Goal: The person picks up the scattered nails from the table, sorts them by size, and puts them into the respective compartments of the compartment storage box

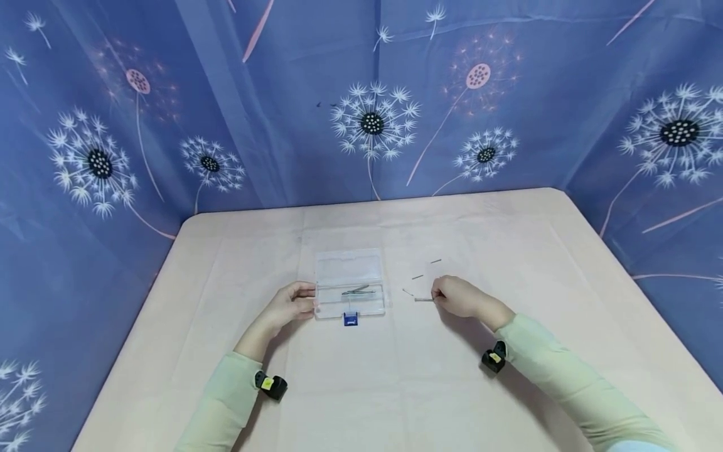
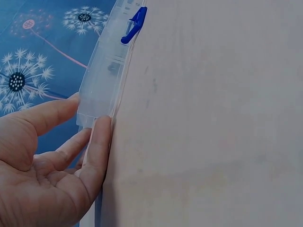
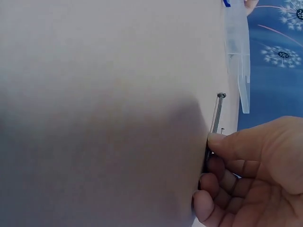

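Note:
A clear plastic box (image 1: 322, 309) with a blue latch (image 1: 351, 319) lies with its lid (image 1: 348, 267) raised. Thin metal nails (image 1: 358, 290) rest in its front part. My left hand (image 1: 285, 307) touches the box's left side with extended fingers; in the left wrist view the thumb and a finger meet the clear plastic (image 2: 97, 90) at its end. To the right of the box, my right hand (image 1: 460, 296) pinches a metal nail (image 3: 218, 113) between thumb and forefinger, low over the table. The flat nail head shows in the right wrist view; the other end is hidden by the fingers.
Loose nails lie on the pale tablecloth (image 1: 361, 389): one nail (image 1: 436, 260) farther back, another nail (image 1: 417, 277) nearer, and a small thin piece (image 1: 408, 292) beside the right hand. Blue dandelion-print curtain (image 1: 294, 125) surrounds the table's back and sides.

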The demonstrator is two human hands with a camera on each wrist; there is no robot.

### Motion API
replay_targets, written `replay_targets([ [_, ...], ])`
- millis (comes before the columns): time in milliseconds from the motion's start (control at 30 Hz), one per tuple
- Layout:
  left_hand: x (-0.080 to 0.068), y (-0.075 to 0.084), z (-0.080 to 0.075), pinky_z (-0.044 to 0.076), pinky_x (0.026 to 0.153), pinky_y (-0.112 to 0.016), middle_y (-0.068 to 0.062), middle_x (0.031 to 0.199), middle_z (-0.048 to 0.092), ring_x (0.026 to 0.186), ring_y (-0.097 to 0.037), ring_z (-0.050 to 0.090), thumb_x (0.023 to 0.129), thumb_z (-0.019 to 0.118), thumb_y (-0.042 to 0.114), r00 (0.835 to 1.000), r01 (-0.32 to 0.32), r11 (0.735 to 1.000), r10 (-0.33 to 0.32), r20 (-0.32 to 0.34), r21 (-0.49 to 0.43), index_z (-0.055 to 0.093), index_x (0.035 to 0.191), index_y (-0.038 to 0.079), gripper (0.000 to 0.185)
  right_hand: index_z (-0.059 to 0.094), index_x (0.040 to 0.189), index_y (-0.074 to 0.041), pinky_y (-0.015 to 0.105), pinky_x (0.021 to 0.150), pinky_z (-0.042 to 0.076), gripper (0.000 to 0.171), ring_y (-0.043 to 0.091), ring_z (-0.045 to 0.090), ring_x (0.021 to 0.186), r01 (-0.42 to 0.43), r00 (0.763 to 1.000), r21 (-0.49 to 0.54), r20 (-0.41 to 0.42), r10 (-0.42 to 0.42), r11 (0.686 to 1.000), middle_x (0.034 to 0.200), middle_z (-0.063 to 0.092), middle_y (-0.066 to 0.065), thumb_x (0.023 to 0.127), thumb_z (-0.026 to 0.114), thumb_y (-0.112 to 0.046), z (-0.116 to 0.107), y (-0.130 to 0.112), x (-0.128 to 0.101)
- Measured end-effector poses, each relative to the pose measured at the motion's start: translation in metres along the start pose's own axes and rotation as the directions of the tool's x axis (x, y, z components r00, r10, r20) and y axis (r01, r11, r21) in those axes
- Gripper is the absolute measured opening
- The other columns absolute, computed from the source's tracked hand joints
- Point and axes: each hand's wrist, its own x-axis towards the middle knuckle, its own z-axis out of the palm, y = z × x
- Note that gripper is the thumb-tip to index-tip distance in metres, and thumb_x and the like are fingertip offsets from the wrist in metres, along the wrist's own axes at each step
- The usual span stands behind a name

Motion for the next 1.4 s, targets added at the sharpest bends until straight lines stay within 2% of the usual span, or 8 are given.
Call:
replay_targets([
  [200,0.001,-0.002,-0.002,0.057,0.088,-0.037,-0.029,0.128,0.049,0.1,-0.024,0.06,0.091,0.058,0.003,1.0,0.002,1.0,-0.002,-0.004,0.004,0.042,0.133,-0.009,0.046,0.06,0.085,0.001,0.033,0.069,0.051,0.011,0.02,0.057,0.078,-0.002,1.0,0.065,-0.029,0.004,0.998,0.08,0.062,0.007,0.087,0.05,0.006,0.002,0.001,0.002],
  [367,0.001,-0.002,-0.002,0.057,0.088,-0.036,-0.028,0.127,0.05,0.1,-0.022,0.06,0.091,0.057,0.003,1.0,0.0,1.0,0.0,-0.007,0.004,0.042,0.132,-0.01,0.045,0.058,0.084,0.0,0.025,0.064,0.048,0.009,0.014,0.051,0.073,0.006,0.991,0.176,-0.131,0.017,0.984,0.08,0.061,0.006,0.089,0.052,0.005,0.005,0.004,0.004],
  [500,0.001,-0.002,-0.001,0.057,0.088,-0.036,-0.028,0.127,0.049,0.1,-0.022,0.059,0.091,0.057,0.004,1.0,-0.005,1.0,0.005,-0.001,0.006,0.042,0.132,-0.01,0.046,0.06,0.086,0.002,0.02,0.06,0.045,0.005,0.01,0.047,0.069,0.002,0.97,0.289,-0.234,0.068,0.957,0.078,0.06,0.007,0.088,0.056,0.003,0.007,0.006,0.007],
  [600,0.002,-0.002,-0.002,0.057,0.088,-0.036,-0.028,0.127,0.049,0.101,-0.023,0.059,0.091,0.058,0.003,1.0,-0.008,1.0,0.008,0.0,0.005,0.042,0.131,-0.01,0.046,0.062,0.089,0.006,0.017,0.056,0.043,0.005,0.009,0.048,0.065,0.011,0.956,0.397,-0.274,0.108,0.918,0.079,0.06,0.012,0.087,0.057,0.005,0.008,0.007,0.01],
  [767,0.003,-0.003,-0.002,0.057,0.088,-0.036,-0.028,0.126,0.049,0.099,-0.022,0.06,0.09,0.058,0.003,1.0,-0.006,1.0,0.006,-0.006,0.008,0.042,0.131,-0.011,0.046,0.062,0.095,0.012,0.019,0.058,0.05,0.012,0.014,0.056,0.069,-0.002,0.957,0.541,-0.242,0.158,0.841,0.087,0.063,0.022,0.089,0.055,0.005,0.009,0.006,0.014],
  [933,0.003,-0.003,-0.002,0.057,0.087,-0.035,-0.026,0.125,0.051,0.096,-0.019,0.06,0.089,0.059,0.002,1.0,0.006,1.0,-0.006,-0.021,0.004,0.045,0.13,-0.009,0.045,0.062,0.099,0.014,0.026,0.068,0.058,0.015,0.023,0.063,0.078,-0.025,0.966,0.608,-0.19,0.176,0.793,0.092,0.065,0.026,0.09,0.056,0.003,0.008,0.001,0.017],
  [1200,0.004,-0.003,-0.002,0.057,0.087,-0.036,-0.027,0.126,0.05,0.098,-0.021,0.06,0.09,0.058,0.003,1.0,0.008,1.0,-0.008,-0.016,0.011,0.044,0.131,-0.009,0.045,0.063,0.098,0.011,0.02,0.065,0.055,0.014,0.014,0.059,0.074,-0.016,0.964,0.62,-0.199,0.177,0.785,0.089,0.065,0.023,0.087,0.059,0.003,0.01,-0.014,0.028],
  [1400,0.003,-0.002,-0.002,0.056,0.089,-0.037,-0.029,0.128,0.048,0.102,-0.024,0.06,0.091,0.057,0.003,1.0,0.012,1.0,-0.012,-0.004,-0.002,0.041,0.132,-0.01,0.045,0.062,0.095,0.012,0.016,0.063,0.053,0.013,0.009,0.056,0.07,0.033,0.966,0.635,-0.217,0.137,0.772,0.084,0.064,0.019,0.086,0.06,0.004,0.01,-0.028,0.041],
])
